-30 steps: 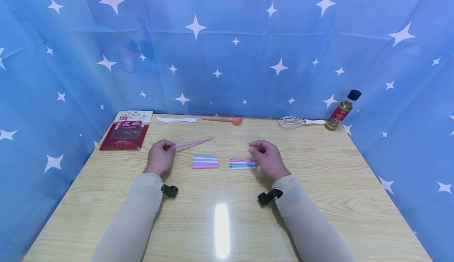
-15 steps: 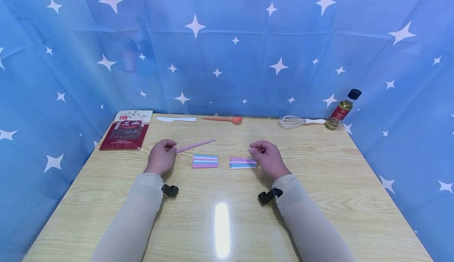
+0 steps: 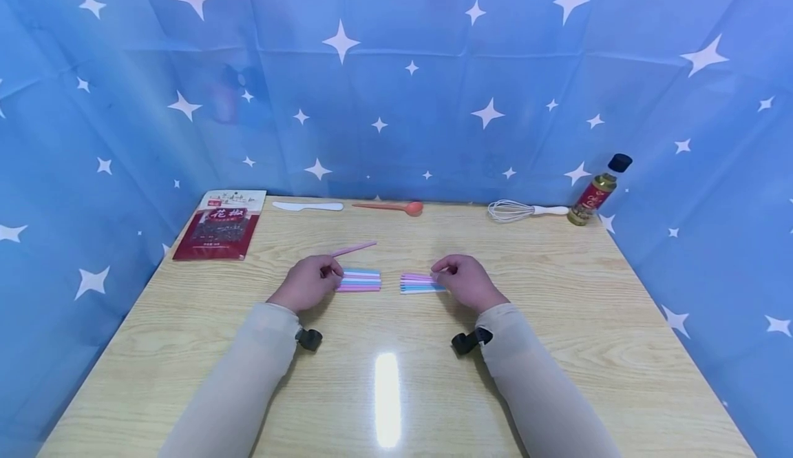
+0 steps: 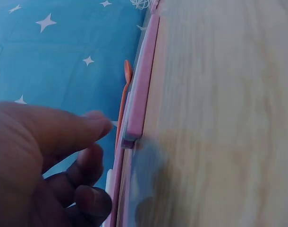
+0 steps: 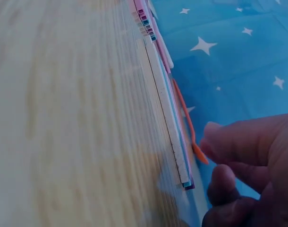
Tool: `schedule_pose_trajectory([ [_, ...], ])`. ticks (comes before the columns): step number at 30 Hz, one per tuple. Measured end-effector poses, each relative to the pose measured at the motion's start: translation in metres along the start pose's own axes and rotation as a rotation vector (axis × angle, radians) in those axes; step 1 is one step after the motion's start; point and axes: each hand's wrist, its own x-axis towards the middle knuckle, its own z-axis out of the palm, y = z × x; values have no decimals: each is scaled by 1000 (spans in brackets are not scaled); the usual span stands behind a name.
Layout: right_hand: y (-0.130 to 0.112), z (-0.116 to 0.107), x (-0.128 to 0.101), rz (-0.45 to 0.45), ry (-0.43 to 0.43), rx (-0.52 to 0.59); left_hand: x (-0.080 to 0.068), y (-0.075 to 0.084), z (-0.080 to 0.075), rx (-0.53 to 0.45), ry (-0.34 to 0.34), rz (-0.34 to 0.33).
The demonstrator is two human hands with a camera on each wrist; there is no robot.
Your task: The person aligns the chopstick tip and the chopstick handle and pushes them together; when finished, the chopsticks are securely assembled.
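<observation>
My left hand (image 3: 308, 283) pinches one pink stick (image 3: 354, 248), which slants up and to the right above the table. Just right of that hand lies a flat row of pink, blue and white sticks (image 3: 360, 279). A second such row (image 3: 417, 283) lies a little further right. My right hand (image 3: 466, 281) sits at that row's right end, its fingers loosely curled and its fingertips (image 3: 438, 269) over the stick ends. In the right wrist view that row (image 5: 166, 109) runs edge-on, and nothing shows between thumb and fingers. In the left wrist view pink sticks (image 4: 140, 90) run past my thumb.
Along the wooden table's (image 3: 384, 389) back edge lie a red spice packet (image 3: 218, 225), a white knife (image 3: 308, 206), an orange spoon (image 3: 392, 206), a whisk (image 3: 523, 211) and an oil bottle (image 3: 596, 192). Blue starred cloth walls off three sides.
My left hand has moved right and nearer, up against the left row, with the pink stick still in it. My right hand has slid slightly left onto the right row's end.
</observation>
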Motion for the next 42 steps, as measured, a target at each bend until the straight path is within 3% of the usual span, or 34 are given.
schedule_pose_trajectory([
  [11,-5,2,-3,77,-20,-76,-4,8,0,46,-73,40],
  [21,-2,3,0,62,-22,-100,-3,8,0,70,-100,58],
  [42,-2,3,1,77,-32,-98,-4,8,0,127,-118,19],
])
